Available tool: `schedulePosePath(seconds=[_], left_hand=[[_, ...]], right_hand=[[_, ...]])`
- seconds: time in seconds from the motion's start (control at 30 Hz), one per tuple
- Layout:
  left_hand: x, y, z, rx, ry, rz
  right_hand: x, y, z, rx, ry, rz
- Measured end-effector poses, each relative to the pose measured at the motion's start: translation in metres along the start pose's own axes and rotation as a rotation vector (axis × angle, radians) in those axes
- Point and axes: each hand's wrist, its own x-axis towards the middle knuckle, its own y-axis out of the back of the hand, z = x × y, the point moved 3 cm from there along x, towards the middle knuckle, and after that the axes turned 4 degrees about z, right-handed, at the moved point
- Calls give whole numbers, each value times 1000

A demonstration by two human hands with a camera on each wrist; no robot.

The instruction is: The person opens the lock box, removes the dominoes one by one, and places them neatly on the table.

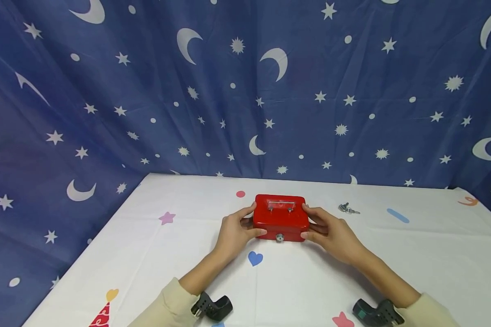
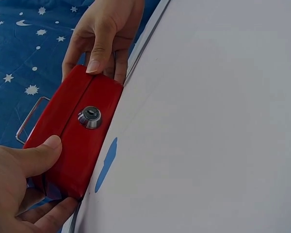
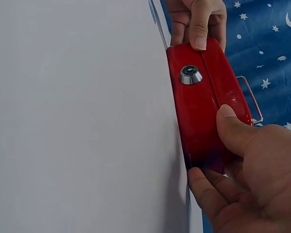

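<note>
A small red cash box [image 1: 281, 218] with its lid down stands near the middle of the table. On its lid is a wire handle [image 1: 281, 203], and a round silver lock [image 2: 90, 117] sits on the front. My left hand [image 1: 236, 231] grips the box's left end, thumb on the front face and fingers round the side and lower edge. At the opposite end my right hand [image 1: 333, 234] holds it the same way, its thumb [image 3: 230, 127] against the front. Some metal keys [image 1: 348, 209] lie on the table to the right of the box.
A white cloth [image 1: 180, 254] printed with coloured shapes covers the table. Behind it and to the left hangs a blue curtain [image 1: 229, 113] with moons and stars. Black cameras are strapped to the left wrist [image 1: 212, 306] and right wrist [image 1: 376, 312].
</note>
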Motion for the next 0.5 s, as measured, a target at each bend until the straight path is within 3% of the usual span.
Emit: schedulePosePath(seconds=[0.5], left_hand=[[-11,1,3,-31,11,-8]], right_hand=[[-8,2,-4,64,-19,0]])
